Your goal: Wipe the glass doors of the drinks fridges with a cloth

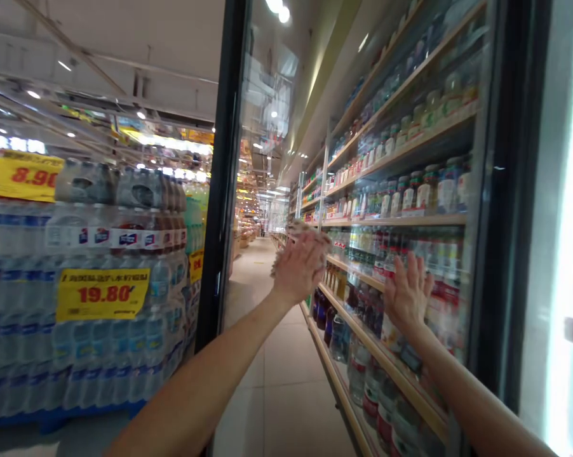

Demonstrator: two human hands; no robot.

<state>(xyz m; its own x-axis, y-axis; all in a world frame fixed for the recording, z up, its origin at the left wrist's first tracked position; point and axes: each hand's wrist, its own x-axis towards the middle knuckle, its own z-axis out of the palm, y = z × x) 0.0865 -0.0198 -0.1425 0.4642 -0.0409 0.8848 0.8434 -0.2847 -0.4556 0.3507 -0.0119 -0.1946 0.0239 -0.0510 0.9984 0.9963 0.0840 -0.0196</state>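
Observation:
A glass door [277, 82] with a black frame stands in front of me. My left hand [300, 270] is at the pane with a crumpled, light-coloured cloth [310, 231] under its fingers. The cloth is blurred and partly covered by the hand. To the right, my right hand [408, 292] is raised to the same pane. Its fingers are stretched out and apart, with nothing in them. Whether the palm fully touches the glass I cannot tell.
Shelves of bottles [424, 190] show in the glass on the right. Shrink-wrapped packs of water bottles [110, 343] are stacked at left, bearing yellow price signs [103, 294]. A tiled aisle [251, 279] runs back behind the pane. A lit strip [565, 254] glows at far right.

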